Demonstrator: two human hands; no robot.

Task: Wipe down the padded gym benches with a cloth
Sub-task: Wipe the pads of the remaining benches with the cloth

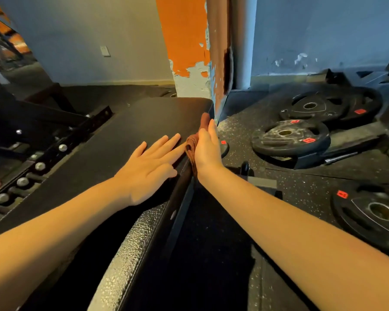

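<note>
A black padded bench (130, 135) runs from the lower left toward a pillar. My left hand (151, 167) lies flat on the pad's top, fingers spread, holding nothing. My right hand (206, 149) is turned on edge against the bench's right side and presses a reddish-brown cloth (192, 145) to that edge. The cloth shows above the fingertips and in a bunched fold beside the palm; the rest is hidden behind the hand.
A pillar with peeling orange paint (189, 41) stands just past the bench's far end. Several black weight plates (290, 138) lie on the speckled floor to the right. A studded black rack bar (54, 153) runs along the bench's left side.
</note>
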